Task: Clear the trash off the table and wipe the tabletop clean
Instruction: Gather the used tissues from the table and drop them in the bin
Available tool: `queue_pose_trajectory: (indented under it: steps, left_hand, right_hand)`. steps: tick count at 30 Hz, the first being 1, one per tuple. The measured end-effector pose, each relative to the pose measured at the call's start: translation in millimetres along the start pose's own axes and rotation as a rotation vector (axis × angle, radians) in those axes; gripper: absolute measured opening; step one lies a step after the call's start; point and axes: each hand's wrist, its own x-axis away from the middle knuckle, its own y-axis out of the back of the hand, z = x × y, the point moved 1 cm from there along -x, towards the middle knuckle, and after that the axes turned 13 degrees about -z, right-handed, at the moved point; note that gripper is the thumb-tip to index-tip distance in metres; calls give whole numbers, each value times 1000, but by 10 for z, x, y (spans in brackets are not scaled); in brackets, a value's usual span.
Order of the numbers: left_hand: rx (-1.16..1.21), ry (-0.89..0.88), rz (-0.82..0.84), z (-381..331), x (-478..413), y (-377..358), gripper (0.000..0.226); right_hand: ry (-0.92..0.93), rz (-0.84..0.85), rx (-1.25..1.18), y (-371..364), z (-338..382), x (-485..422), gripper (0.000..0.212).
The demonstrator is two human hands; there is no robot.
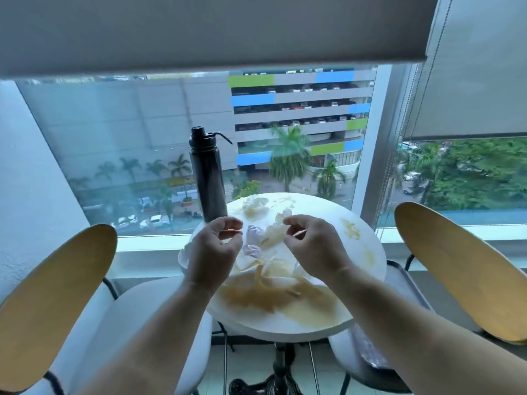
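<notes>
Hands both hover over the round white table [319, 215], neither touching the top. Left hand [215, 243]: fingers curled, thumb against forefinger, pinching a thin pale stick [231, 231]. Right hand [312, 245]: same pose, pinching a second thin stick [300, 234]. Both sticks are too small to identify. The two hands are apart, with trash visible in the gap between them.

Trash is all on the tabletop:
- crumpled white tissue [255, 205] at the far edge, just right of the bottle
- crumpled pale wad [274, 233] mid-table, between the hands
- purple-tinted crumple [253, 240] just beside the left hand
- bigger crumpled sheets [281, 270] nearer, partly under the right wrist

Tabletop is dirty. Brown stain [271, 302] covers most of the near half and runs up under the near sheets. Yellow smears [350, 228] sit on the right side, well apart from the pile.

Black bottle [206, 178] is upright at the far-left edge of the table, cap on, its loop handle sticking out right. Its base is just beyond the left hand's fingers.

Around it: left chair [57, 295] and right chair [462, 269], each with a wooden back and white seat, flank the table. Something crinkly lies on the right chair's seat, mostly hidden behind the right forearm, so I can't tell what it is. The table stands on a black pedestal [281, 366]. Window [142, 132] is straight ahead, its roller blinds [214, 29] drawn partway down.
</notes>
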Motion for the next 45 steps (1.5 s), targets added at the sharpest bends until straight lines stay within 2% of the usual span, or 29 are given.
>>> queue_pose_trajectory:
  steps: [3, 6, 12, 14, 16, 18, 19, 22, 25, 29, 33, 36, 40, 43, 45]
  left_hand:
    - [-150, -49, 209, -61, -84, -221, 27]
    - [-303, -85, 412, -50, -191, -339, 36]
    - [-552, -67, 644, -16, -470, -499, 55]
    - [-636, -76, 711, 39, -551, -559, 66]
    - [-660, -66, 744, 121, -621, -631, 70]
    - [-648, -57, 740, 202, -677, -693, 65]
    - [-652, -68, 725, 225, -699, -716, 59]
    - [-664, -102, 645, 279, -786, -774, 43]
    - [-639, -95, 607, 348, -835, -806, 42]
    - [-531, -103, 471, 387, -876, -790, 42]
    - [-448, -137, 309, 393, -937, -732, 34]
    - [-436, -161, 253, 365, -977, -666, 25]
    - [-389, -161, 245, 335, -960, -585, 11]
    - [-322, -128, 179, 336, -915, -535, 19]
    - [-252, -81, 112, 327, -887, -506, 25]
  right_hand:
    - [-18, 135, 20, 46, -144, -110, 42]
    - [30, 311, 104, 33, -183, -150, 61]
    - [155, 599, 336, -105, -202, -225, 92]
    - [208, 618, 419, -201, -230, -260, 87]
    - [230, 599, 453, -295, -266, -311, 64]
    - [197, 538, 447, -367, -297, -376, 36]
    - [171, 496, 435, -394, -319, -417, 29]
    - [106, 367, 389, -453, -407, -558, 22]
    - [80, 276, 361, -498, -502, -721, 13]
    - [126, 161, 302, -543, -569, -920, 15]
    - [190, 343, 378, -684, -611, -1031, 19]
    - [129, 407, 452, -766, -667, -1069, 21]
    - [86, 285, 410, -733, -724, -1109, 19]
    - [47, 160, 300, -619, -768, -1146, 18]
    - [16, 102, 211, -518, -751, -1171, 32]
